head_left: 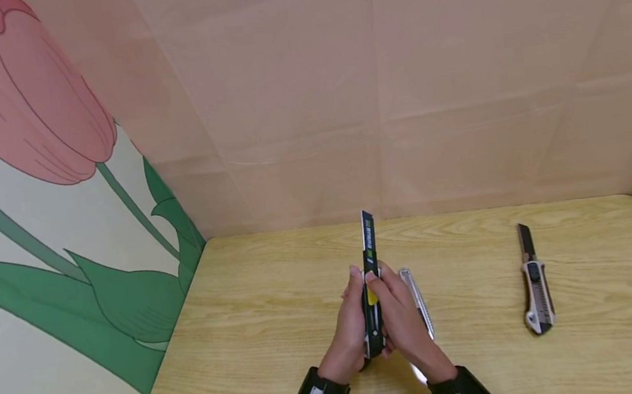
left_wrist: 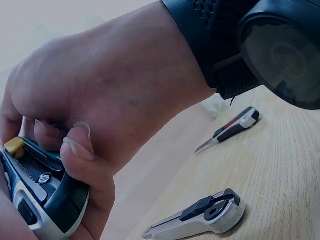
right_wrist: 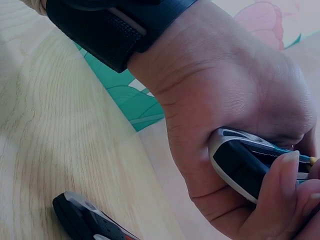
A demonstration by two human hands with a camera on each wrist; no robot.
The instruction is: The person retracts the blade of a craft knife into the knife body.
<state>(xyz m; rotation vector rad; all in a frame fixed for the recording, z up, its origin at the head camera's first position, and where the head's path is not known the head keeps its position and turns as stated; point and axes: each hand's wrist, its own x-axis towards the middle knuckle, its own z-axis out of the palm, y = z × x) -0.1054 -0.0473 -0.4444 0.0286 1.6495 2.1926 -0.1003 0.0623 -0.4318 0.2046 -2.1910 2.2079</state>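
Both hands hold one black and green utility knife upright over the wooden table, its blade section pushed out and pointing away from me. My left hand grips the handle from the left and my right hand from the right, near the yellow slider. In the left wrist view the right hand's fingers curl round the knife. The right wrist view shows the left hand wrapped round the knife's butt end.
A silver utility knife lies on the table just right of my hands. Another knife with its blade out lies further right. A dark knife end shows on the table below. Panel walls close the table's back and left.
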